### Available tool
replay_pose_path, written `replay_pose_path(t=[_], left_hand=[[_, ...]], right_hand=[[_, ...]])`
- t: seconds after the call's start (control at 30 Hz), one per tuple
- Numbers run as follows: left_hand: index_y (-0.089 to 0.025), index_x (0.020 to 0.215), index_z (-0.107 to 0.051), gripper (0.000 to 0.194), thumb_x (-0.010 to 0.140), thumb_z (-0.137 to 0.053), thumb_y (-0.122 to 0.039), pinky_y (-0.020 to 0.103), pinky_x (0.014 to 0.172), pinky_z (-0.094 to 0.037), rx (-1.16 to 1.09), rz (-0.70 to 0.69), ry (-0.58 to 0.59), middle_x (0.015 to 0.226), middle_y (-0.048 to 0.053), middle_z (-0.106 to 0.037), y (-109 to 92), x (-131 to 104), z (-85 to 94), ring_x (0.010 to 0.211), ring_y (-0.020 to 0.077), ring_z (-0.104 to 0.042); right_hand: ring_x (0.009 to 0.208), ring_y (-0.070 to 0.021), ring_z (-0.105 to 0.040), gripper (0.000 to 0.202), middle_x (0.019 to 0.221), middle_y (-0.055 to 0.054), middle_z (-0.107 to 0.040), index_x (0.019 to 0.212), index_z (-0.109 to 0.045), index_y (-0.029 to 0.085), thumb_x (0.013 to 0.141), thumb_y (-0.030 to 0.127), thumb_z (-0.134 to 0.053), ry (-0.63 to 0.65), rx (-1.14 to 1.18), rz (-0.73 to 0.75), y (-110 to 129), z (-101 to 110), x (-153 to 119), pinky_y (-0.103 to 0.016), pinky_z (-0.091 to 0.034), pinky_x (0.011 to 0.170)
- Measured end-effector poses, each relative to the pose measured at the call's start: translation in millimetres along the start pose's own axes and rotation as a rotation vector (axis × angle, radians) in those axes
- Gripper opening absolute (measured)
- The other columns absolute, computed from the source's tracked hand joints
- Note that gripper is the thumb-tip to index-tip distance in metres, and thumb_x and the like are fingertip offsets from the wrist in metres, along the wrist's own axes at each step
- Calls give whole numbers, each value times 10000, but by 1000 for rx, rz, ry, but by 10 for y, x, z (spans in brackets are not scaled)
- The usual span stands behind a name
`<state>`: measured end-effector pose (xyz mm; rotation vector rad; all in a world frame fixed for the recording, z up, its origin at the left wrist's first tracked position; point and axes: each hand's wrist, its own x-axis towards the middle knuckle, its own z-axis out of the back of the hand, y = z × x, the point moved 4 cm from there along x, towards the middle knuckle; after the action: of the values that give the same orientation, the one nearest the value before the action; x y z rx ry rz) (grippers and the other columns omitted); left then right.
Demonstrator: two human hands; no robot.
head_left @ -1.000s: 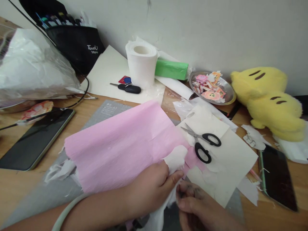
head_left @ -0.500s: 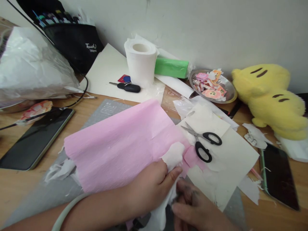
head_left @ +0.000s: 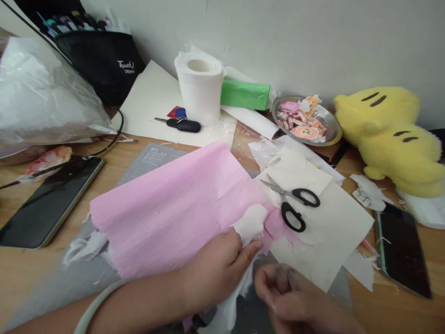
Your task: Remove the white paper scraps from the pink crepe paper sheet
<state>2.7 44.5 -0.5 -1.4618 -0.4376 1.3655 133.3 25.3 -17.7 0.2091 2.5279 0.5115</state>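
Note:
A sheet of pink crepe paper (head_left: 174,204) lies spread on a grey cutting mat (head_left: 153,160). My left hand (head_left: 219,266) presses on its near right corner and pinches a piece of white tissue (head_left: 251,223) there. My right hand (head_left: 288,299) is low at the frame's bottom, blurred, fingers curled, right beside the trailing white tissue; what it grips is unclear. Black-handled scissors (head_left: 294,206) lie shut on a cream sheet (head_left: 333,227) just right of the pink paper.
Two phones lie flat, one at the left (head_left: 48,202), one at the right (head_left: 399,250). At the back stand a toilet roll (head_left: 200,93), a green roll (head_left: 245,95), keys (head_left: 181,124), a metal dish of stickers (head_left: 304,123), a marker bag (head_left: 97,60) and a yellow plush (head_left: 392,139).
My right hand has shifted slightly right and curled tighter, away from the left thumb. The left hand stays on the pink paper's corner. The view drifted a little.

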Motion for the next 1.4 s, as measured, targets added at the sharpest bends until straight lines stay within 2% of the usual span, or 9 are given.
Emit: replay_pose_path(t=[0.17, 0.43, 0.53, 0.7, 0.83, 1.03, 1.1, 1.2, 1.4], left_hand=[[-182, 535, -490, 553, 914, -269, -518, 214, 459, -352, -17, 42, 65, 495, -12, -513, 16, -12, -19, 463, 108, -479], [-167, 597, -524, 514, 914, -296, -501, 216, 455, -322, 120, -2, -35, 584, -2, -532, 8, 1, 29, 537, 115, -448], [-166, 587, -519, 514, 918, -299, -491, 219, 454, -312, 111, 6, -25, 580, -9, -524, 4, 1, 28, 522, 107, -436], [-164, 601, -551, 515, 919, -296, -479, 232, 459, -323, 187, -2, 1, 600, 5, -545, -12, -12, 25, 531, 119, -438], [-175, 598, -516, 491, 924, -297, -469, 226, 464, -314, 183, -39, 2, 616, -2, -527, -16, -18, 17, 551, 119, -451], [-206, 539, -358, 474, 905, -312, -503, 222, 419, -235, 110, 5, -27, 561, -36, -400, -4, -7, 32, 500, 99, -333], [-204, 529, -373, 483, 905, -311, -499, 221, 413, -237, 86, 15, -20, 535, -39, -388, -7, -6, 31, 488, 99, -326], [-181, 558, -502, 501, 916, -300, -468, 220, 450, -304, 52, 13, -1, 533, -14, -483, -14, -7, 21, 512, 115, -413], [-173, 580, -523, 509, 913, -310, -494, 228, 456, -324, 110, 7, -29, 593, 7, -563, -2, -12, 32, 533, 120, -444]], right_hand=[[358, -27, -473, 252, 536, 27, -629, 917, -492, 150, 741, 257, -637, -122, -305, -75, -73, -2, 80, -92, -385, 385], [363, -48, -470, 536, 553, 26, -591, 1020, -414, 151, 735, 551, -627, -105, -367, -90, -130, 44, 120, -120, -355, 367], [357, -47, -474, 496, 554, 21, -599, 985, -441, 155, 739, 539, -636, -111, -384, -71, -123, 36, 110, -111, -340, 355], [307, -30, -435, 246, 471, 45, -584, 871, -503, 158, 773, 362, -599, -158, -302, -64, -108, 10, 85, -88, -328, 331], [270, -27, -381, 216, 420, 64, -553, 793, -523, 158, 689, 298, -650, -82, -173, -24, -49, -13, 51, -87, -306, 288], [302, 15, -335, 296, 422, 76, -481, 528, -491, 135, 532, 177, -783, 85, -100, -60, 11, -29, -25, -47, -220, 273], [289, -6, -367, 219, 407, 63, -508, 598, -502, 147, 587, 197, -716, 35, -40, -40, 18, -21, -5, -53, -247, 271], [241, -29, -355, 165, 424, 34, -576, 782, -477, 180, 719, 300, -570, -50, -15, -44, 10, -19, 43, -77, -275, 255], [302, -37, -398, 413, 487, 33, -586, 1043, -430, 150, 760, 400, -599, -71, -247, -69, -13, -13, 76, -91, -318, 304]])
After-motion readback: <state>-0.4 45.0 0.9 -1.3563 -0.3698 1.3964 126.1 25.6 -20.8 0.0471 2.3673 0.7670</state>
